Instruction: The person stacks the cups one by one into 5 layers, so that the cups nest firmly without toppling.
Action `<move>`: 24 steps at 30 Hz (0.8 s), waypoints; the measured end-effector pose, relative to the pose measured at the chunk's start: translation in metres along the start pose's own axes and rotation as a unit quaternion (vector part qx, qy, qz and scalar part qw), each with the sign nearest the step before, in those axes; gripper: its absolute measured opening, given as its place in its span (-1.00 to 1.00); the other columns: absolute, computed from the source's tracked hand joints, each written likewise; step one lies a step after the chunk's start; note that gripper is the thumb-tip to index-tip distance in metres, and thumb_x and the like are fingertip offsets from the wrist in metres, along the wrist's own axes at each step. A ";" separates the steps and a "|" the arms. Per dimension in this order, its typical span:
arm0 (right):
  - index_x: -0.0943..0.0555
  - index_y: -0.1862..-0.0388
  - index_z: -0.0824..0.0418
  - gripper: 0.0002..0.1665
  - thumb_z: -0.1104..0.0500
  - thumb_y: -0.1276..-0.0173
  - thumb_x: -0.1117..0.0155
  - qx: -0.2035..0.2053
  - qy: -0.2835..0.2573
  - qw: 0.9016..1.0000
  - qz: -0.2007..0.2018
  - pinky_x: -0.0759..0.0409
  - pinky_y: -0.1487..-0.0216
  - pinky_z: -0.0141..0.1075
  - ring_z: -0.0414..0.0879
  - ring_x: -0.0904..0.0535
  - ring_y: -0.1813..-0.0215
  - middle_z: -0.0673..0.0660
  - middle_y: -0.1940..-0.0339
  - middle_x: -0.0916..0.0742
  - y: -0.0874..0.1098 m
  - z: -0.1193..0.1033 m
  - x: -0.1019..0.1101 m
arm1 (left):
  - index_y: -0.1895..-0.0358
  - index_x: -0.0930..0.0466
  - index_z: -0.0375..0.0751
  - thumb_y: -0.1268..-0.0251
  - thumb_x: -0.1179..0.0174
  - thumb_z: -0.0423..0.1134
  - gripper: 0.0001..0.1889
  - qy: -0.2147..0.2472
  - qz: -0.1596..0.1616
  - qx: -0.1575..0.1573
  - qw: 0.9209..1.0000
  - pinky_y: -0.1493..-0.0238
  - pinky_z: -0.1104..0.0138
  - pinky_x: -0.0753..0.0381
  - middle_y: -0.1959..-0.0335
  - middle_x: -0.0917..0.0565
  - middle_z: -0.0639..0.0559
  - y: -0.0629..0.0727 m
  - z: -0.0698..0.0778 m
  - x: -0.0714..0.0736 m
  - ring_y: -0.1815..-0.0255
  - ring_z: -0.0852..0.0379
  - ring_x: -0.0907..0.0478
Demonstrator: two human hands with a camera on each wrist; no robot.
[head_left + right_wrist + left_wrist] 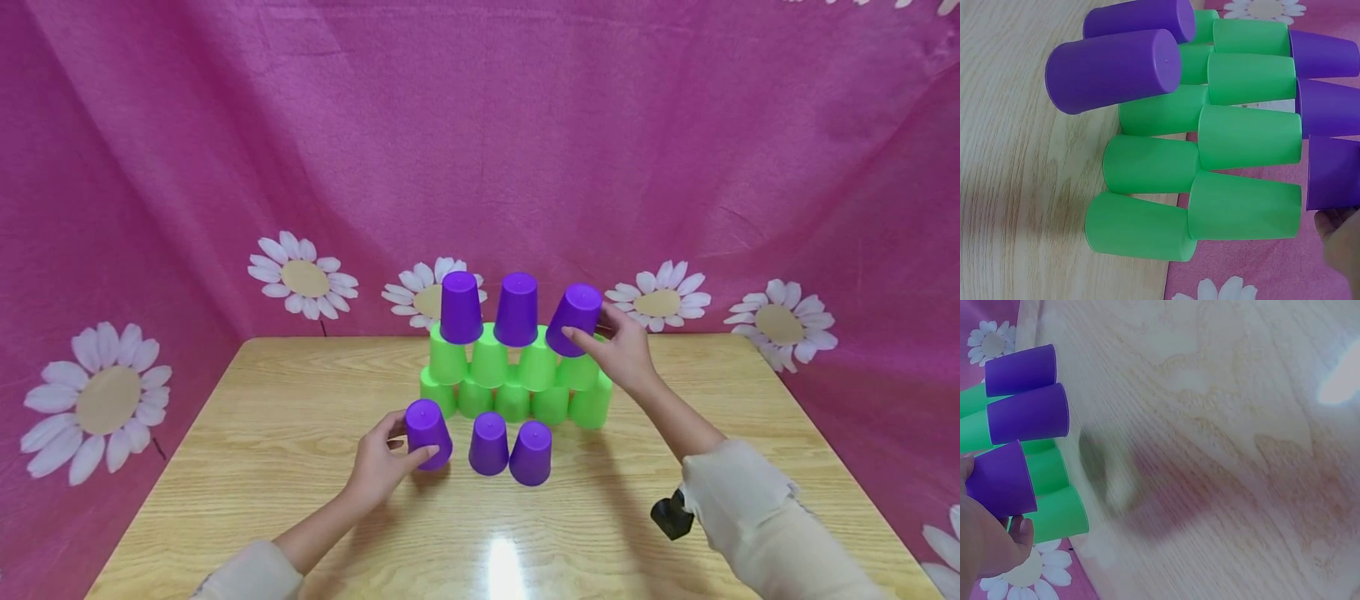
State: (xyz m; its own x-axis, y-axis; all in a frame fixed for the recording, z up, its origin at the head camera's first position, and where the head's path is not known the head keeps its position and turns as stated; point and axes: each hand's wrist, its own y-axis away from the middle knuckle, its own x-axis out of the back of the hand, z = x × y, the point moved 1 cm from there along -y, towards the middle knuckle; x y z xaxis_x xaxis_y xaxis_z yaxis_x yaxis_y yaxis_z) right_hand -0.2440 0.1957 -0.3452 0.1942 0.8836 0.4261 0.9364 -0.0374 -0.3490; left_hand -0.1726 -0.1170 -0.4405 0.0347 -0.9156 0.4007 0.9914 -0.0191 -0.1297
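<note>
Purple tapered plastic-looking cups (518, 310), all upside down: 2 seated as 3rd tier on bright-green tapered plastic-looking cups (489, 358). Green tiers look done, 5 btm + 4 above. Right hand (624, 348) pinches R-end purple cup (570, 312), tilted at 3rd tier's R end; prob. not seated yet. Left hand (378, 462) grips front-L purple cup (427, 428), thumb + fingers at its sides; can't tell if lifted off light wood-grain table (300, 400). Other front purple pair (488, 450) stands on table before stack. Est. mostly done; R-end cup + 3 front ones left.
</note>
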 end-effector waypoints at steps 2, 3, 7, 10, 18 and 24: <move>-0.45 -0.16 0.42 -0.40 0.26 -0.14 -0.33 -0.008 -0.004 1.000 0.005 -0.54 -0.16 -0.10 0.21 -0.57 -0.05 0.45 0.03 -0.64 -0.002 0.001 -0.001 | -0.06 -0.47 -0.39 0.04 -0.38 -0.35 -0.48 0.000 0.001 0.003 1.000 -0.02 0.08 -0.57 0.04 -0.63 -0.26 0.000 0.001 0.001 0.00 -0.13 -0.57; -0.45 -0.16 0.42 -0.40 0.26 -0.14 -0.33 -0.012 -0.007 1.000 0.007 -0.54 -0.16 -0.10 0.20 -0.57 -0.05 0.45 0.03 -0.63 -0.003 0.002 -0.002 | -0.06 -0.47 -0.39 0.04 -0.38 -0.35 -0.48 -0.001 0.001 0.004 1.000 -0.03 0.08 -0.57 0.04 -0.63 -0.25 -0.001 0.001 0.001 0.00 -0.13 -0.57; -0.45 -0.16 0.41 -0.41 0.24 -0.14 -0.34 -0.021 -0.022 0.999 0.017 -0.54 -0.15 -0.10 0.19 -0.57 -0.05 0.45 0.02 -0.63 -0.005 0.002 -0.004 | -0.05 -0.47 -0.39 0.04 -0.38 -0.35 -0.49 0.000 0.003 -0.001 1.000 -0.02 0.08 -0.57 0.05 -0.63 -0.25 -0.002 0.003 0.002 0.01 -0.12 -0.57; -0.43 -0.18 0.41 -0.38 0.23 -0.16 -0.34 -0.022 -0.022 0.999 0.020 -0.54 -0.15 -0.09 0.20 -0.57 -0.06 0.46 0.00 -0.62 -0.006 0.003 -0.005 | -0.05 -0.48 -0.39 0.04 -0.38 -0.35 -0.49 0.003 0.005 -0.008 1.000 -0.01 0.08 -0.57 0.05 -0.64 -0.25 -0.004 0.005 0.002 0.01 -0.13 -0.57; -0.40 -0.21 0.43 -0.36 0.25 -0.16 -0.32 -0.029 -0.018 0.999 0.023 -0.52 -0.16 -0.05 0.22 -0.56 -0.07 0.47 -0.02 -0.61 -0.010 0.007 -0.007 | -0.06 -0.48 -0.36 0.03 -0.38 -0.32 -0.49 0.000 0.013 -0.011 1.000 -0.02 0.04 -0.55 0.07 -0.64 -0.23 -0.007 0.008 0.008 0.02 -0.11 -0.57; -0.37 -0.24 0.44 -0.34 0.27 -0.17 -0.31 -0.027 -0.023 0.999 0.021 -0.50 -0.20 -0.06 0.23 -0.53 -0.12 0.47 -0.06 -0.59 -0.012 0.007 -0.008 | -0.07 -0.47 -0.39 0.04 -0.38 -0.35 -0.47 -0.006 0.022 -0.014 1.000 -0.03 0.05 -0.56 0.06 -0.64 -0.26 -0.009 0.010 0.012 0.02 -0.13 -0.58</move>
State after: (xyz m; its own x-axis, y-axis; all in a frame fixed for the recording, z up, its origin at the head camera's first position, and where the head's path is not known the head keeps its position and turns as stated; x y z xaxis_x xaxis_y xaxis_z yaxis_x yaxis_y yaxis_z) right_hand -0.2587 0.1921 -0.3507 0.2219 0.9009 0.3730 0.9420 -0.0994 -0.3204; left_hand -0.1799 -0.1243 -0.4254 0.0791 -0.9105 0.4058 0.9849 0.0084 -0.1731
